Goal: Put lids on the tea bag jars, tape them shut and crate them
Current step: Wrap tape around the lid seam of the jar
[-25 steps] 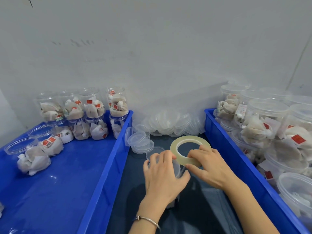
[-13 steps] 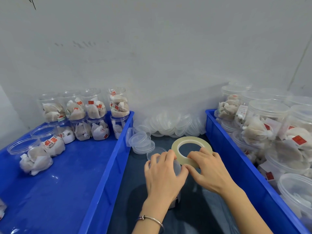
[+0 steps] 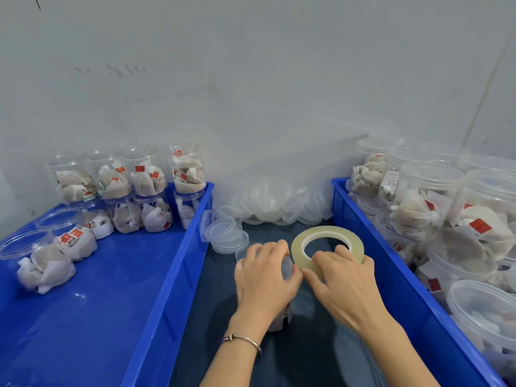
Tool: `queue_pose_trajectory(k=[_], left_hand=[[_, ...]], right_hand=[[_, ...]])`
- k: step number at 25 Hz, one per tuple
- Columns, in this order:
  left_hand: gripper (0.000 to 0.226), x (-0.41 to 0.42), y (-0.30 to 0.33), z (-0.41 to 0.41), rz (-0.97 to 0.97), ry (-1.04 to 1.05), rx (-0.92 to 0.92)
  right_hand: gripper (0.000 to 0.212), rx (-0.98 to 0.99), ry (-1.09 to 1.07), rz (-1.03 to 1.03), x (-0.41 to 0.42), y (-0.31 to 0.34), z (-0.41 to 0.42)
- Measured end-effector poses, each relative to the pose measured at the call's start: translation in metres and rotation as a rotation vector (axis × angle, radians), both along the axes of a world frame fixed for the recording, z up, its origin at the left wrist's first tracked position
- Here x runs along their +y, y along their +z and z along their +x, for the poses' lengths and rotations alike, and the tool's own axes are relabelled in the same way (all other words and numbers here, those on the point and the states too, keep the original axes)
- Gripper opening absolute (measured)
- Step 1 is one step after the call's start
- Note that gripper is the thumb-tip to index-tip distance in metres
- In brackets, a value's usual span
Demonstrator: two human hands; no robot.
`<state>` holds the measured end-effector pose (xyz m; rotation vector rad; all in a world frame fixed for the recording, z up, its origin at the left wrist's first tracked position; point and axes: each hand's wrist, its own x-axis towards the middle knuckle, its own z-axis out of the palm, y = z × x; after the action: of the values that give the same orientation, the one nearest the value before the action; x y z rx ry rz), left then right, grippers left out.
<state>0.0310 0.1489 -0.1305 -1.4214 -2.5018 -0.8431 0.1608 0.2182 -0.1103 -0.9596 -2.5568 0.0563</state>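
Left hand (image 3: pixel 265 277) curls its fingers over the lidded jar (image 3: pixel 284 317) on the counter (image 3: pixel 307 358), while right hand (image 3: pixel 343 280) pinches the tape roll (image 3: pixel 327 247) beside it.

Bare forearms, no sleeves — a thin silver bangle (image 3: pixel 242 339) circles the left wrist.

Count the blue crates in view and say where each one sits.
2. One blue crate lies to the left of the hands and holds a few tea bag jars; the other blue crate lies to the right, packed full of jars. Its far side is out of frame.
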Motion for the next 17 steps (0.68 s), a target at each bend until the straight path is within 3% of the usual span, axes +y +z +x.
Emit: queue_pose_trajectory(k=[2, 4, 7, 9, 13, 17], left_hand=[[0.016, 0.008, 0.016, -0.026, -0.009, 0.084, -0.167], [0.017, 0.016, 0.029, -0.042, -0.076, 0.079, -0.315], [0.022, 0.016, 0.02, -0.028, -0.099, 0.091, -0.125], [0.028, 0.015, 0.009, -0.017, -0.117, 0.089, -0.055], [0.03, 0.011, 0.011, -0.017, -0.118, 0.072, -0.096], [0.026, 0.012, 0.022, -0.001, 0.04, 0.031, -0.135]], right_hand=[[0.033, 0.27, 0.098, -0.142, -0.011, 0.012, 0.016], [0.032, 0.387, 0.117, -0.047, -0.008, 0.015, 0.035], [0.034, 0.314, 0.011, -0.124, 0.014, 0.008, 0.03], [0.035, 0.155, -0.09, -0.173, 0.029, -0.008, 0.012], [0.032, 0.067, -0.1, -0.286, 0.038, -0.043, -0.021], [0.027, -0.052, -0.063, -0.447, 0.039, -0.06, -0.028]])
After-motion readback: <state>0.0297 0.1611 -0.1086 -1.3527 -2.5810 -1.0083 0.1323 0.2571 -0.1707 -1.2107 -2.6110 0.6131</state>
